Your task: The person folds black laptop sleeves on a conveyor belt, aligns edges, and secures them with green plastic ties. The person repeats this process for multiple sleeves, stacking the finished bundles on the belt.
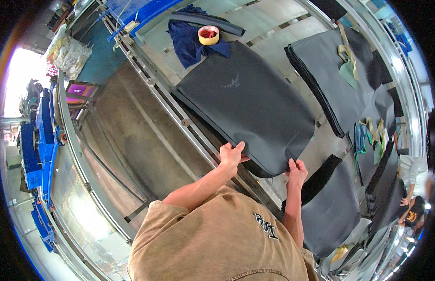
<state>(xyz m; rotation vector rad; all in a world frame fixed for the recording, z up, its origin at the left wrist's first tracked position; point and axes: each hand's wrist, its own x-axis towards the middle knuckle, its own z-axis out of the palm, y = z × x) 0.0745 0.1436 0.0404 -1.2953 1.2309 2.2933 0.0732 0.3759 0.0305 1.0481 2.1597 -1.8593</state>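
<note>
Sheet of dark grey lies on top of other dark sheets on the worktop, its near corner between the two grips. Left grip pinches the left edge, thumb on top; right grip pinches the lower end. Plastic bag is at upper left, with contents I cannot tell. Long axis of the sheet goes from upper left to lower right, far end pointing toward a tape roll on navy cloth.
</note>
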